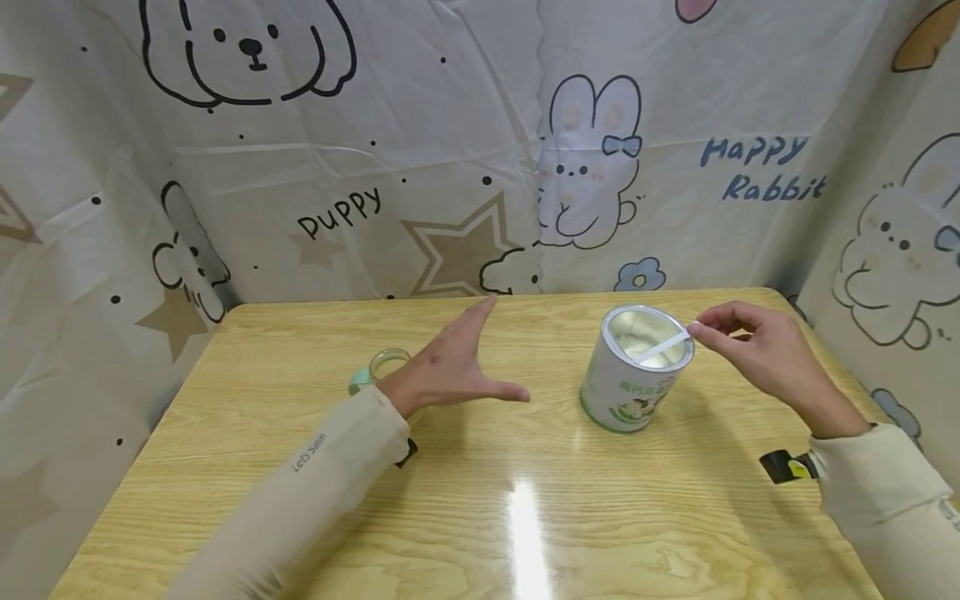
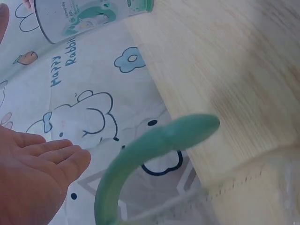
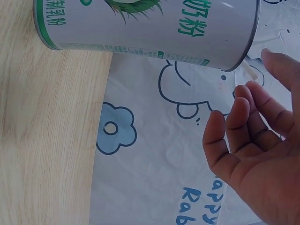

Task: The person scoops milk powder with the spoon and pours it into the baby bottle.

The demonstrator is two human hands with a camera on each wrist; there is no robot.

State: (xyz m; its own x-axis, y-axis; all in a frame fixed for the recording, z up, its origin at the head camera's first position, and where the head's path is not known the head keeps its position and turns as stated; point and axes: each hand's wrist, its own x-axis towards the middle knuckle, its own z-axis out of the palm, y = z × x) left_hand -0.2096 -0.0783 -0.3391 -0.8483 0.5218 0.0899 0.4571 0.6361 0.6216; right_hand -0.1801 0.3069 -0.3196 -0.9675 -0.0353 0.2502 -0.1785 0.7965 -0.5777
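Observation:
My right hand (image 1: 772, 358) pinches the end of a white scoop handle (image 1: 666, 344) between thumb and fingertips. The handle slants down into an open milk powder can (image 1: 628, 392), white with a green bottom edge, which stands upright on the table; the scoop's lower end is hidden inside. My left hand (image 1: 448, 362) is spread, thumb apart from the fingers, holding nothing. Behind its wrist stands a clear cup (image 1: 389, 357), partly covered by the hand and sleeve. Its mint-green curved handle (image 2: 129, 161) shows close up in the left wrist view, beside faint marks on the clear wall.
Both sit on a wooden table (image 1: 525, 450), the can right of centre and the cup to the left. A cloth (image 1: 450, 125) printed with cartoon animals hangs along the back and both sides. A bright reflection lies on the tabletop in front.

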